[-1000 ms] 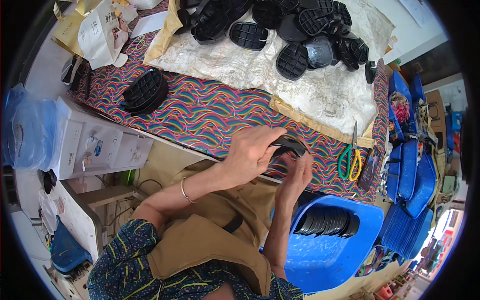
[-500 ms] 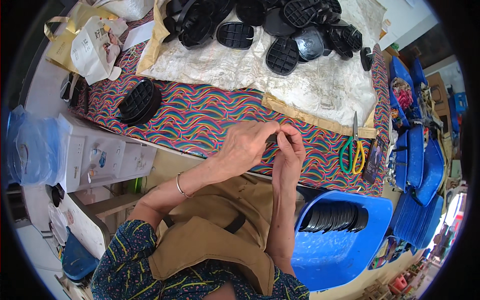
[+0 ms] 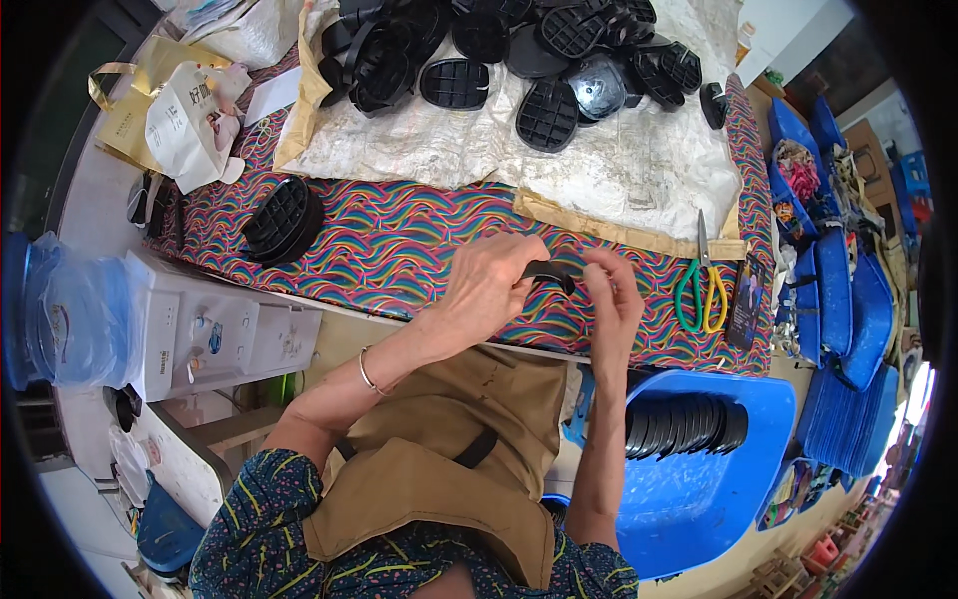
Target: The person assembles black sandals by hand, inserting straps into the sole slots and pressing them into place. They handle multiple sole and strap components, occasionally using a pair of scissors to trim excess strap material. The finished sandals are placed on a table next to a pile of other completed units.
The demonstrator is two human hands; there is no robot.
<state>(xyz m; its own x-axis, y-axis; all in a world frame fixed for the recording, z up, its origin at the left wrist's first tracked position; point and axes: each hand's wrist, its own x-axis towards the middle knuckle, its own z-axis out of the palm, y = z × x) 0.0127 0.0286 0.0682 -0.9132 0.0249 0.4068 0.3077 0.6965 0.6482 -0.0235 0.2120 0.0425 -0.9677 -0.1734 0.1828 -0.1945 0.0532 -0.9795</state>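
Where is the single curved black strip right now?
In the head view, the strip is near centre, pinched in the left hand above the rainbow wave-patterned tablecloth, with the right hand just to its right.

Over a bench (image 3: pixel 389 228) patterned in multicoloured waves, the left hand (image 3: pixel 487 285) pinches a curved black strip (image 3: pixel 550 272); the right hand (image 3: pixel 615 299) is just beside its free end. Farther back, black soles (image 3: pixel 547 115) lie heaped on a white sheet (image 3: pixel 639 185). Scissors (image 3: pixel 703 285) with green and yellow handles lie near a blue tub (image 3: pixel 689 524) holding a row of black pieces (image 3: pixel 684 424).
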